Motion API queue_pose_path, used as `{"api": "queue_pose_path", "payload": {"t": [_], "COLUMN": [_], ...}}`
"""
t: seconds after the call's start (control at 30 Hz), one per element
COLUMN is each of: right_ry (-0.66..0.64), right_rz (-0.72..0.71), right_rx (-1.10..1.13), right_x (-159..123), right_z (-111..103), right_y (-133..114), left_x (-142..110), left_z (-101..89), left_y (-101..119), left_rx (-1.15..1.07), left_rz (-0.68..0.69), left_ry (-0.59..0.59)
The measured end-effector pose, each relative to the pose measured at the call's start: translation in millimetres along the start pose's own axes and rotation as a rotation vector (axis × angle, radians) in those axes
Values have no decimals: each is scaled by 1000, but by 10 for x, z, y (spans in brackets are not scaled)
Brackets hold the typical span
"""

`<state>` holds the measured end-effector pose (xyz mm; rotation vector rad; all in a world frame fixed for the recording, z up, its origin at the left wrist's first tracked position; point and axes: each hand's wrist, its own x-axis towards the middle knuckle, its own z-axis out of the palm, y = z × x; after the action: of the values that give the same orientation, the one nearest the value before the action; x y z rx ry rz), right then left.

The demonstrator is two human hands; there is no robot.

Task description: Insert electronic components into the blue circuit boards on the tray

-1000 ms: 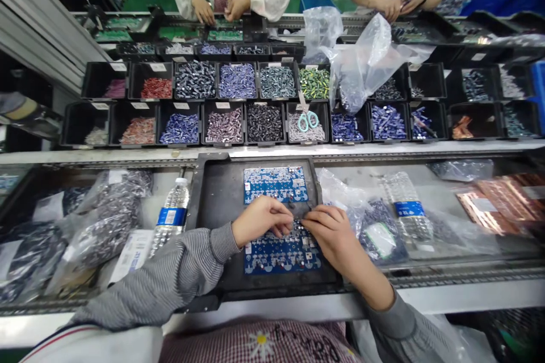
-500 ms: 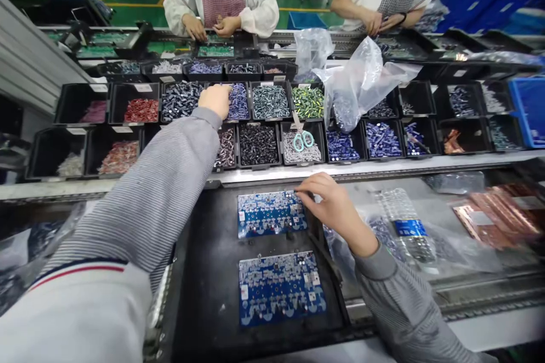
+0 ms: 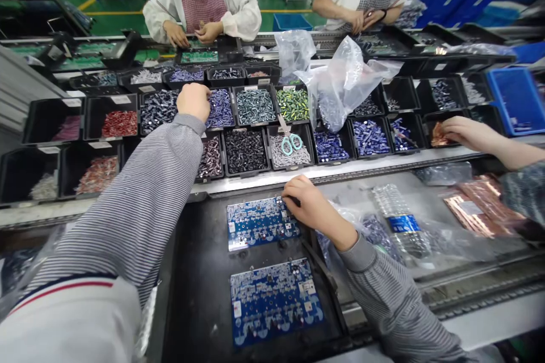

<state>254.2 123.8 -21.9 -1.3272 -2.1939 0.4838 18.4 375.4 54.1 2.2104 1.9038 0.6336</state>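
My left hand point(image 3: 195, 102) reaches over the bin of purple capacitors point(image 3: 220, 108) and the neighbouring bin of dark capacitors point(image 3: 157, 110). Its fingers look curled and closed, with their tips mostly hidden behind the hand. At the top right corner of the upper blue circuit board point(image 3: 261, 221), my right hand point(image 3: 309, 204) has its thumb and fingers drawn together. Whatever is between these fingertips is too small to make out. Below lies a second blue circuit board point(image 3: 276, 303), in the same black tray point(image 3: 196, 295).
Turquoise-handled scissors point(image 3: 292, 144) lie on a bin of pale parts. A plastic bag point(image 3: 340, 79) covers bins nearby. At right are a bottle point(image 3: 400, 221), copper-coloured strips point(image 3: 481, 207) and another person's hand point(image 3: 472, 131) at a bin. Two people sit opposite.
The view has shifted slightly. My left hand's fingers are more curled at the bins, while my right hand stays at the upper board's corner. Another person's hand has entered at right.
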Motion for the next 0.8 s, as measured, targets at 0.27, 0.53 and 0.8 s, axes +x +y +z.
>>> {"api": "queue_pose_path", "payload": {"t": [0.27, 0.53, 0.8], "right_ry": [-40, -47, -64], "right_rz": [-15, -46, -23], "right_rx": [-60, -132, -143], "right_x": [13, -4, 1], "right_z": [-33, -6, -4], "right_y": [-35, -24, -27], "left_x": [-810, -2140, -2169], "left_z": [-18, 269, 365], "left_y": [526, 661, 602], "left_rx": [-538, -1050, -1054], "left_rz": [-3, -259, -402], "left_ry": [-146, -847, -852]}}
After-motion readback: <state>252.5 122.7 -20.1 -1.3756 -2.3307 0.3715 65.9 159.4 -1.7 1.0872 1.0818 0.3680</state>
